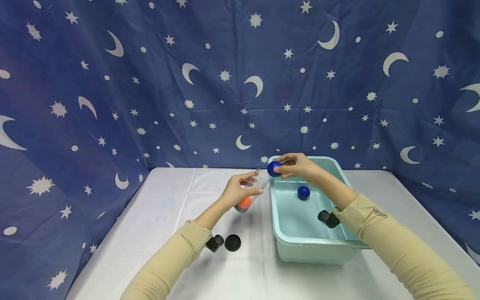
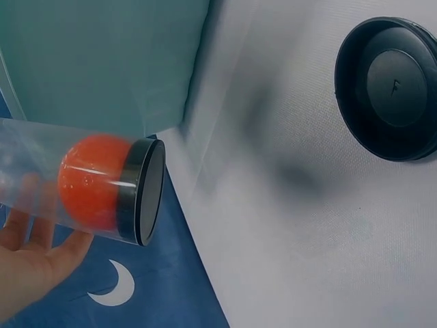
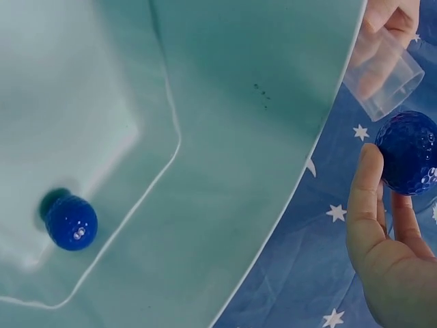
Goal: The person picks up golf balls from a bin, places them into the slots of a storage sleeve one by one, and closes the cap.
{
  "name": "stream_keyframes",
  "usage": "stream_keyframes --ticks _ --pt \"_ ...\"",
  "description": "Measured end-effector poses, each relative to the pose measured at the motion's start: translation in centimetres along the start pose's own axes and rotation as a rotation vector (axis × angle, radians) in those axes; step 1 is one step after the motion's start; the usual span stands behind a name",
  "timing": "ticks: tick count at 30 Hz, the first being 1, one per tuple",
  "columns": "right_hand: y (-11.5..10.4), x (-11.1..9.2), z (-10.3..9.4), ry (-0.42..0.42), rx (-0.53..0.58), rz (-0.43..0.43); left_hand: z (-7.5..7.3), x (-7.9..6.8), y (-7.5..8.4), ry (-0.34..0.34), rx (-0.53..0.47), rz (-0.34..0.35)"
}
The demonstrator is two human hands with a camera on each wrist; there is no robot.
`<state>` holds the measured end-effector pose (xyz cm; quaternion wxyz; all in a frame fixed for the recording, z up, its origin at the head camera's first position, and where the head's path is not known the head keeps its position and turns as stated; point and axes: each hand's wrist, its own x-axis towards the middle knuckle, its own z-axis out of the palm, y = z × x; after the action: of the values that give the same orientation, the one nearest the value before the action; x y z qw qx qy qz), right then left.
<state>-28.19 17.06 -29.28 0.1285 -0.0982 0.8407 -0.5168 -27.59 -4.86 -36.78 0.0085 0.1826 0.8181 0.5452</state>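
Observation:
My left hand (image 1: 238, 188) grips a clear plastic tube (image 2: 41, 147), tilted with its open mouth toward the right hand. An orange ball (image 2: 95, 181) lies at the tube's bottom, against its black end cap (image 2: 149, 191). Between thumb and fingers, my right hand (image 1: 298, 166) pinches a blue dimpled golf ball (image 3: 410, 152) close to the tube's mouth, outside it. A second blue golf ball (image 1: 303, 192) rests on the floor of the pale teal bin (image 1: 278, 221). On the table a round black lid (image 1: 233, 242) lies below the left hand.
The bin stands on the white-covered table (image 1: 165, 200), right of centre. A black wrist device (image 1: 214, 243) shows at the left sleeve, another black device (image 1: 328, 218) at the right sleeve, over the bin. A blue curtain (image 1: 225, 83) with moons and stars hangs behind the table.

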Motion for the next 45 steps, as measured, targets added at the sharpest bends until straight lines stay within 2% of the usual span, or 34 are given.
stream_keyframes --ticks 10,18,23,27,34,45 --pt "-0.5 0.4 1.0 0.005 -0.053 0.001 0.0 0.2 0.2 -0.015 0.011 0.026" --pt "-0.2 0.5 1.2 -0.011 -0.075 -0.058 0.2 0.3 0.1 -0.005 0.023 0.018" --pt "-0.1 0.5 1.0 -0.032 -0.075 -0.081 0.2 0.4 0.2 0.007 0.036 0.029" --pt "0.0 0.5 0.6 -0.025 -0.078 -0.07 0.2 0.3 0.1 0.001 0.025 0.023" --pt "0.5 0.5 -0.1 -0.012 -0.075 -0.097 0.1 0.2 -0.5 0.013 0.01 0.013" --pt "1.8 0.7 -0.9 -0.015 -0.083 -0.078 0.2 0.0 -0.8 0.01 -0.01 -0.015"
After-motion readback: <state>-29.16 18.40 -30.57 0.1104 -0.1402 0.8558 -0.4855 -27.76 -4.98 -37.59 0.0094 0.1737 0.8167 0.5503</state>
